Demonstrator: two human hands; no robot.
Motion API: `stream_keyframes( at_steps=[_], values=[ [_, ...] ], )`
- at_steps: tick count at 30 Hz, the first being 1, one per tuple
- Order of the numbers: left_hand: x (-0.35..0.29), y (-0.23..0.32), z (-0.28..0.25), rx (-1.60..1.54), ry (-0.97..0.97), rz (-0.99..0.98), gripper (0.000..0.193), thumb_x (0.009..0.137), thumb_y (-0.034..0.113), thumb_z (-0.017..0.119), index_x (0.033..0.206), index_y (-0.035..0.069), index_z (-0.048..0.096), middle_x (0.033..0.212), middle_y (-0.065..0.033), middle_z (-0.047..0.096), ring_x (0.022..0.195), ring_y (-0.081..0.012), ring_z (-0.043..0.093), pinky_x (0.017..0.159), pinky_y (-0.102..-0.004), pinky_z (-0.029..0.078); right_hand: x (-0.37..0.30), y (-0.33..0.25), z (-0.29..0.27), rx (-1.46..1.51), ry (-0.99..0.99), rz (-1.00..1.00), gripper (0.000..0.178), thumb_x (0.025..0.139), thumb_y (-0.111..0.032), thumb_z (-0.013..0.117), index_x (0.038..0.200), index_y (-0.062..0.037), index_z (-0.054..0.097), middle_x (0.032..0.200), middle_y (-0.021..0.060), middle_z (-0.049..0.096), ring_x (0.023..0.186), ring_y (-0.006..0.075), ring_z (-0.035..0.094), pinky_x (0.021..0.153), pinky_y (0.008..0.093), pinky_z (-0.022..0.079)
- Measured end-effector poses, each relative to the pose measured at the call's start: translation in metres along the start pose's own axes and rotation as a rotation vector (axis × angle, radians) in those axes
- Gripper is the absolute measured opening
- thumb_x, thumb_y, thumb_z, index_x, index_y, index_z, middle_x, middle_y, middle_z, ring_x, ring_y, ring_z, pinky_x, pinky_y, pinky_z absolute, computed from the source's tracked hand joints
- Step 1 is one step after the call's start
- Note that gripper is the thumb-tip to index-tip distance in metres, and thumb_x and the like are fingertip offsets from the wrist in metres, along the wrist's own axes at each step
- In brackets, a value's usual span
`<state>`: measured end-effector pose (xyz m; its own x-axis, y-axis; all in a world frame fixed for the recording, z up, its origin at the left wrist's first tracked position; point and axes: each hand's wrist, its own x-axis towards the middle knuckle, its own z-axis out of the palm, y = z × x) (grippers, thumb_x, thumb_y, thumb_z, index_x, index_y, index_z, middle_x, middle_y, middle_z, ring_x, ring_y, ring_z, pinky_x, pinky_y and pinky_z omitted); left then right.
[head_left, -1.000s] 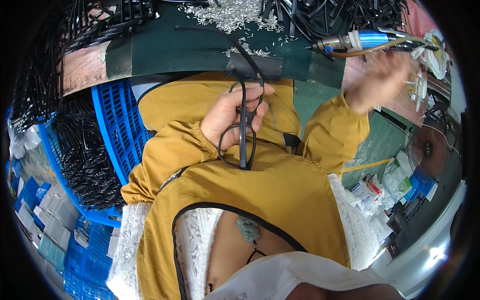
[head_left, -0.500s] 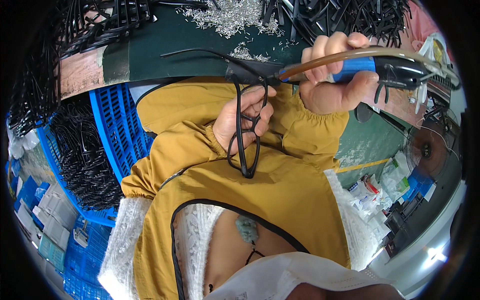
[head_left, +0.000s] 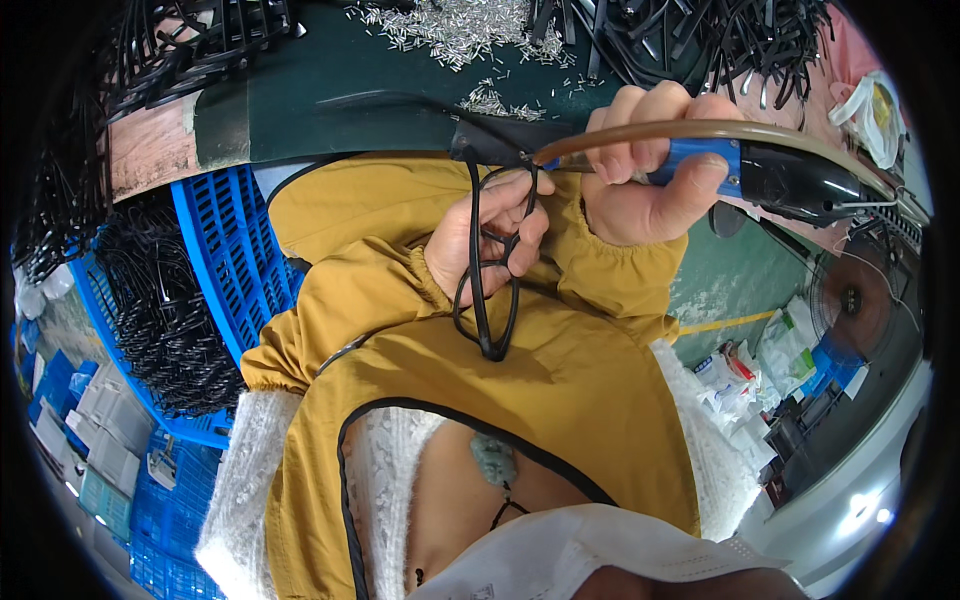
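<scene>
My left hand (head_left: 455,240) is closed around a black eyeglasses frame (head_left: 479,270), held upright above my lap at the table's near edge. One long black arm of it reaches left over the table, blurred. With my right hand (head_left: 640,205) I grip a blue-and-black power screwdriver (head_left: 705,165), lying nearly level and pointing left. A brown tube (head_left: 730,130) runs along it to the tip. That tip meets the top of the frame near my left fingertips; the exact contact is too small to make out. Behind it, a dark block (head_left: 500,142) sits at the table edge.
Small silvery metal pieces (head_left: 455,35) lie heaped on the dark green tabletop (head_left: 300,125). Black eyeglass arms (head_left: 740,40) are piled at the far right, with more black parts (head_left: 190,65) far left. Left of my lap stands a blue basket (head_left: 235,260) of black frames (head_left: 165,330).
My right hand has moved the screwdriver left, so its tip now reaches the eyeglasses frame. The frame's long arm over the table has become blurred. My left hand has barely moved.
</scene>
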<state>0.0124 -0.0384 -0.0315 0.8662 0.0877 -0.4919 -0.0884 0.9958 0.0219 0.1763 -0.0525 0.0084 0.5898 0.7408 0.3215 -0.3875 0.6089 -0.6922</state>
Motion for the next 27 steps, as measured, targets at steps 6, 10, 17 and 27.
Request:
stream_keyframes(
  at_steps=[6, 10, 17, 27],
  values=[
    [0.004, 0.0, -0.003, -0.019, -0.033, -0.031, 0.028, 0.106, 0.037, 0.052, 0.117, 0.012, 0.059, 0.072, -0.0033, 0.059, 0.051, -0.0166, 0.056, 0.047, -0.0267, 0.042, -0.001, 0.003, -0.001, 0.017, -0.011, 0.069, 0.033, 0.092, -0.024, 0.079, 0.108, -0.0104, 0.053, 0.073, 0.0051, 0.052, 0.051, 0.0135, 0.047, 0.046, 0.0285, 0.041],
    [-0.002, 0.007, 0.001, 0.063, -0.021, -0.014, 0.029, 0.106, 0.037, 0.051, 0.116, 0.012, 0.064, 0.073, -0.0026, 0.061, 0.051, -0.0154, 0.057, 0.045, -0.0255, 0.042, 0.006, -0.002, -0.009, 0.068, -0.072, 0.104, 0.028, 0.098, -0.031, 0.071, 0.108, -0.0105, 0.055, 0.075, 0.0037, 0.054, 0.051, 0.0133, 0.047, 0.046, 0.0287, 0.04],
    [-0.032, 0.041, 0.008, 0.242, -0.066, 0.262, 0.056, 0.097, 0.032, 0.05, 0.139, -0.006, 0.054, 0.087, -0.0097, 0.063, 0.071, -0.0182, 0.066, 0.059, -0.0276, 0.052, 0.043, 0.011, -0.041, -0.085, 0.06, -0.111, 0.026, 0.105, -0.039, 0.056, 0.108, -0.0137, 0.06, 0.077, -0.001, 0.055, 0.057, 0.0105, 0.05, 0.047, 0.0223, 0.038],
    [-0.022, 0.039, 0.036, 0.777, 0.068, 1.094, 0.05, 0.086, -0.014, 0.056, 0.134, -0.001, 0.054, 0.114, -0.0094, 0.06, 0.106, -0.0172, 0.061, 0.091, -0.028, 0.051, 0.045, -0.003, -0.037, -0.023, 0.071, 0.084, 0.026, 0.104, -0.04, 0.058, 0.098, -0.015, 0.059, 0.076, -0.0048, 0.051, 0.056, 0.0063, 0.046, 0.047, 0.0205, 0.035]
  ],
)
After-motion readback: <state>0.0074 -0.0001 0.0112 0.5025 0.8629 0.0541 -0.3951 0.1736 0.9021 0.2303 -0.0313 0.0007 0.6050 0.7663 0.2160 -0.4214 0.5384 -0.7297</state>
